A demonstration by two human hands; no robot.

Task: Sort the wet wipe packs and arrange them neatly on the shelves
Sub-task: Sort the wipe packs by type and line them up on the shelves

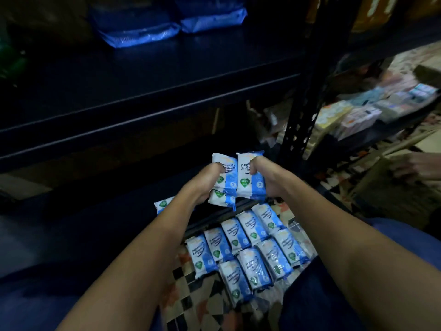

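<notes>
My left hand (207, 181) grips white-and-blue wet wipe packs (223, 173), one stacked over another. Beside it my right hand (265, 177) grips a matching pack (248, 174), the two bundles pressed side by side in front of the dark lower shelf (95, 223). Another pack (163, 203) lies on that shelf just behind my left wrist. On the patterned floor between my knees lie several more packs (248, 247) in two rough rows.
A dark upper shelf (143, 75) carries blue plastic bags (143, 32) at the back. A black perforated upright (303, 111) stands to the right. Beyond it another shelf holds assorted pale packets (358, 113). Another person's hand (415, 167) shows at the right edge.
</notes>
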